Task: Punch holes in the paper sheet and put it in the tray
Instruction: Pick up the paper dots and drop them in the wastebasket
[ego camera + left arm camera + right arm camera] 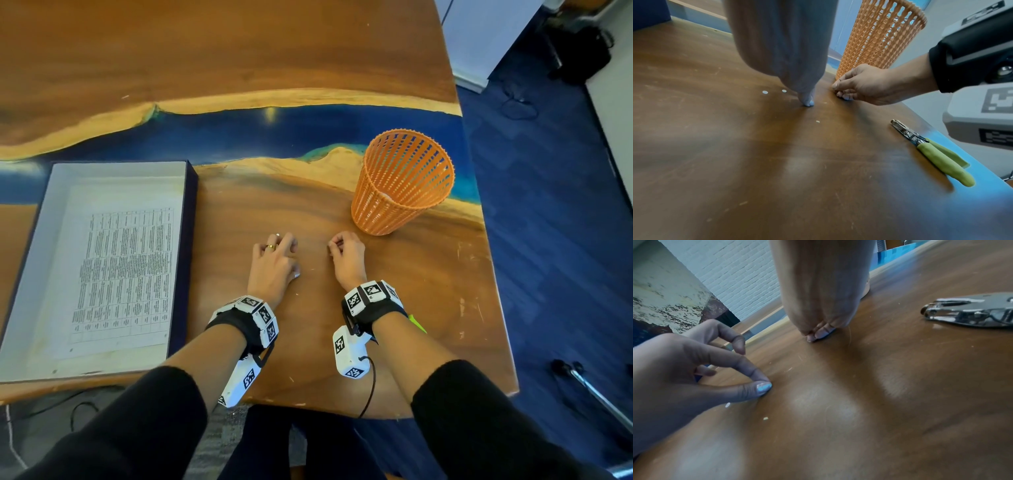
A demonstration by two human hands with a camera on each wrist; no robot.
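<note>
The paper sheet point(120, 270) lies flat in the tray point(20, 301) at the left of the surface point(308, 205). Both hands rest fingertips-down near the orange basket point(404, 181): left hand point(274, 263) grip pinched together at thumb and forefinger, right hand point(347, 257) grip curled; whether either holds anything, I cannot tell. The hole punch point(931, 151) lies beside the right wrist.

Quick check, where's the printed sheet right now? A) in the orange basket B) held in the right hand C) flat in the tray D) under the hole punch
C: the head view shows the paper sheet lying flat inside the tray, left of both hands, away from the orange basket.
</note>
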